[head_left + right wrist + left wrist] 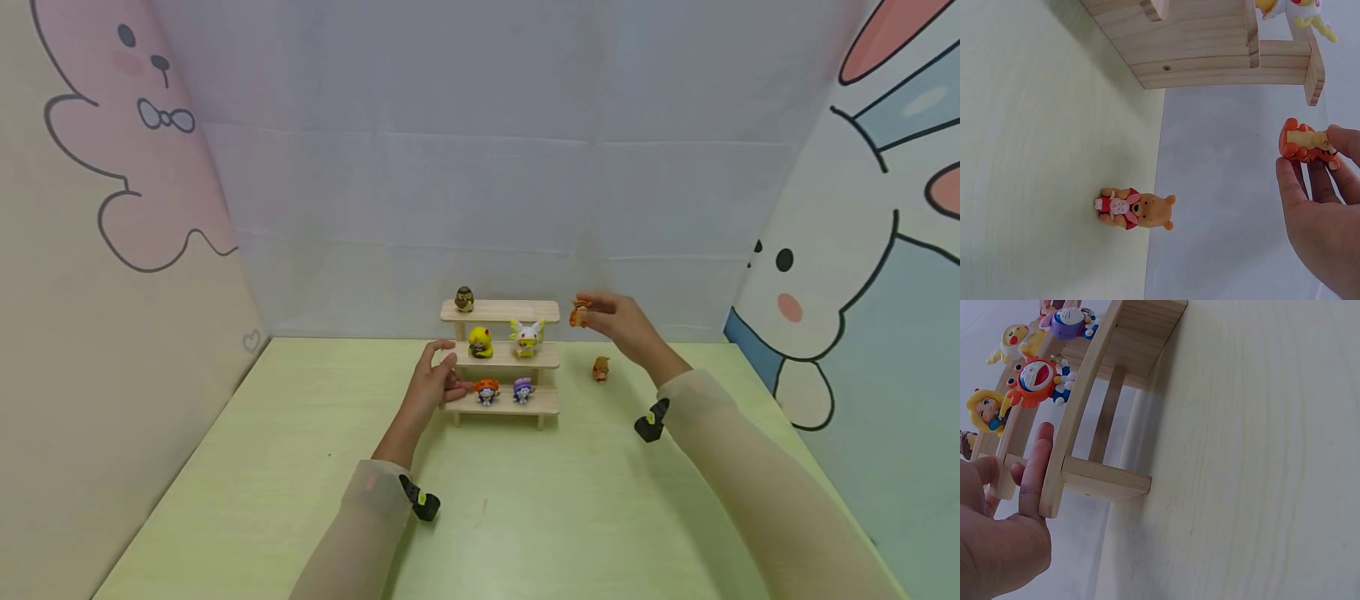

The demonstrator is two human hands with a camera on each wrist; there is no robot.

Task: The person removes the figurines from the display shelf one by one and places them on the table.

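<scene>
My right hand point(618, 323) pinches a small orange tiger figurine point(1304, 144) between thumb and fingers. It is held in the air just right of the top tier of a three-tier wooden display shelf point(517, 310). At the shelf's left end, my left hand point(429, 387) grips the end of the middle tier, with one finger stretched along the lower tier. An owl figurine point(464, 299) stands on the top tier. The middle tier bears a yellow-haired figurine point(480, 342) and a white-and-yellow figurine point(527, 337). Below are an orange-hooded figurine point(1036, 380) and a purple-hooded one point(522, 390).
A bear figurine point(1150, 209) in red, holding a small pink piglet, sits on the pale table point(480, 517) to the right of the shelf. A white cloth backdrop point(480, 167) rises behind, and printed panels with cartoon animals flank both sides.
</scene>
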